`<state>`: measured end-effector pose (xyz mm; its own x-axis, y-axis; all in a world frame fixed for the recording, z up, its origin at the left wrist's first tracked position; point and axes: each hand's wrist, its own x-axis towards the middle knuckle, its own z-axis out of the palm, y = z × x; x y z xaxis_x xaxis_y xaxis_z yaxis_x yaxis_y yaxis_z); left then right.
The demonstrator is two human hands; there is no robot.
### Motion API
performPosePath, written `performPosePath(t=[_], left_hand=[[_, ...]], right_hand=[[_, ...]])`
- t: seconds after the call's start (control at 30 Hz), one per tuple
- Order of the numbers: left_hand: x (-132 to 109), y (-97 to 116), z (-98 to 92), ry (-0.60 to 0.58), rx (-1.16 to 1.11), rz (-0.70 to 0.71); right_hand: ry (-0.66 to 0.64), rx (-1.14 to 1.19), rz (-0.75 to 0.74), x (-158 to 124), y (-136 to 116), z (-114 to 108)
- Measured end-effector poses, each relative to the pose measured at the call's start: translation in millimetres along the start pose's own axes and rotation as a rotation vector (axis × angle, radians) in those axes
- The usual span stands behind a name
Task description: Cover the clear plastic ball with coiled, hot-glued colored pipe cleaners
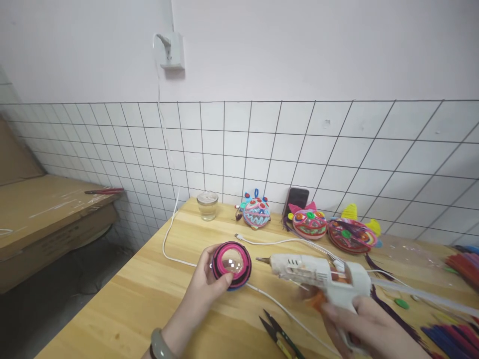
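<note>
My left hand (209, 279) is wrapped round a clear dome-shaped ball (232, 260) ringed with pink and black pipe cleaners, its thumb pressed on the front. In my right hand (359, 319) is a white hot glue gun (318, 274) with an orange trigger. Its metal nozzle points left toward the ball, a short gap away from it. A clear glue stick (426, 294) sticks out of the gun's back. On the wood below lies a pair of black thread snips (280, 336), partly cut off by the frame edge.
Three decorated pipe-cleaner faces (256, 213) stand along the wall, near a dark phone (297, 199). A glass with a candle-like filling (207, 205) is at the back left. White cables (277, 243) cross the wooden table (142, 299). Colourful pipe cleaners (452, 339) lie at right.
</note>
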<state>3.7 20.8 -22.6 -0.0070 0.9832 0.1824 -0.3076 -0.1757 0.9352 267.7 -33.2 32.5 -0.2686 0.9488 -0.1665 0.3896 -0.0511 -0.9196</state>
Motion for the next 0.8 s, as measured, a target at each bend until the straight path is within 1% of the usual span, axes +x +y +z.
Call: performPosePath(t=[0.07,0.13,0.23,0.3,0.43,0.53,0.63,0.73,0.8], left_hand=[[1.5,-0.6,-2.3,0.067,-0.029,-0.028],[3.6,-0.4,-4.3,0.132,-0.076,-0.058],[7.0,2.1,-5.5,0.216,-0.162,-0.088],[8.6,4.7,-5.5,0.254,-0.220,-0.092],[9.3,9.0,-5.6,0.266,-0.297,-0.120],[9.4,9.9,-5.8,0.253,-0.305,-0.149],[10.0,9.7,-4.7,0.264,-0.292,-0.173],[10.4,9.4,-3.3,0.279,-0.279,-0.172],[10.4,9.1,-3.5,0.288,-0.262,-0.176]], right_hand=[[-0.028,0.079,-0.014,7.3,7.8,-11.2],[0.013,0.194,0.021,15.0,16.1,-19.8],[0.093,0.435,0.158,25.6,27.9,-24.5],[0.101,0.524,0.242,32.4,34.9,-21.6],[0.097,0.486,0.363,49.2,48.0,-6.5],[0.047,0.428,0.411,66.6,55.2,5.8],[0.009,0.383,0.422,86.4,58.9,15.2],[0.016,0.361,0.427,103.6,60.9,20.9],[0.041,0.375,0.395,109.9,62.1,22.6]])
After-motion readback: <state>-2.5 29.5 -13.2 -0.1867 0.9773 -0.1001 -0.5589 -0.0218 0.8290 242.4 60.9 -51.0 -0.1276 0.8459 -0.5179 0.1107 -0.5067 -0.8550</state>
